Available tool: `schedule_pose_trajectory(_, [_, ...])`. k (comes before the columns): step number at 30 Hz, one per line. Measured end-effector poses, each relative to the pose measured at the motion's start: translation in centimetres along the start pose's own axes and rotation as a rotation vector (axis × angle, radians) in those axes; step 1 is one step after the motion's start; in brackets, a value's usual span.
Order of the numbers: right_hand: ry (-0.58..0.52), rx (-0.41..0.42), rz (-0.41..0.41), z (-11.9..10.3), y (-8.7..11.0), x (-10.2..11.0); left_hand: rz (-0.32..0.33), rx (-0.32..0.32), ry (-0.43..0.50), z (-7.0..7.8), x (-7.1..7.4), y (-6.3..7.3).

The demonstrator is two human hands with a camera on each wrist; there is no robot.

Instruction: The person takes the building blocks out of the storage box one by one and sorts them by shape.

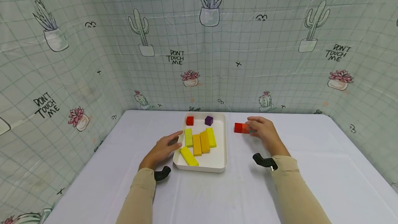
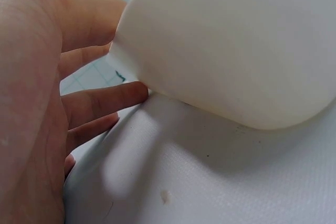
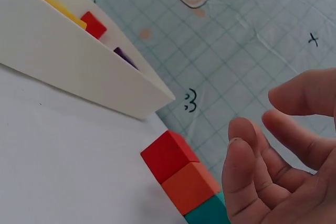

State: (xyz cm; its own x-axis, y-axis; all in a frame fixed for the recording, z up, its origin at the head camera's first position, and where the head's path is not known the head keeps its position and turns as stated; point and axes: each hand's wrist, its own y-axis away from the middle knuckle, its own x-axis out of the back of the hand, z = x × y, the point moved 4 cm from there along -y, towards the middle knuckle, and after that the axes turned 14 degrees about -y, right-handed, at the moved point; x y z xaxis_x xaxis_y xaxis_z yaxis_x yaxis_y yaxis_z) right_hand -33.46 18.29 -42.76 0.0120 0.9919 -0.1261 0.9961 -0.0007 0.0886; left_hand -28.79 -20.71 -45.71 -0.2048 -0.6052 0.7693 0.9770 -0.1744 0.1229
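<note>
My left hand (image 1: pixel 161 149) rests its fingers against the left side of the white tray (image 1: pixel 217 160). In the left wrist view the fingertips touch the tray's outer wall. My right hand (image 1: pixel 264 132) is over the right end of a short row of cubes, fingers loosely bent and holding nothing. The row lies right of the tray: a red cube (image 1: pixel 238 127), an orange cube (image 1: pixel 245 128) and a teal cube (image 3: pixel 207 213), touching side by side. From the head view the hand partly hides the teal one.
Inside the tray are a red cube (image 1: pixel 190 120), a purple cube (image 1: pixel 209 120) and several flat oblong blocks, among them a lime one (image 1: pixel 188 137) and a yellow one (image 1: pixel 189 156). A patterned cloth (image 1: pixel 236 44) hangs behind the white table (image 1: pixel 236 196).
</note>
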Motion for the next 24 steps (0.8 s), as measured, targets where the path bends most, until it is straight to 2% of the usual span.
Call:
schedule_pose_trajectory(8, [-0.041, -0.012, -0.028, 0.0, 0.3, -0.9, -0.006, 0.002, 0.004, -0.1, -0.1, -0.2])
schedule_pose_trajectory(16, [-0.012, -0.022, -0.03, 0.0, 0.4, -1.6, 0.002, -0.017, -0.015, -0.1, 0.0, -0.2])
schedule_pose_trajectory(24, [-0.023, 0.015, -0.099, -0.2, 0.5, -3.1, 0.005, -0.02, -0.017, -0.1, 0.0, -0.1])
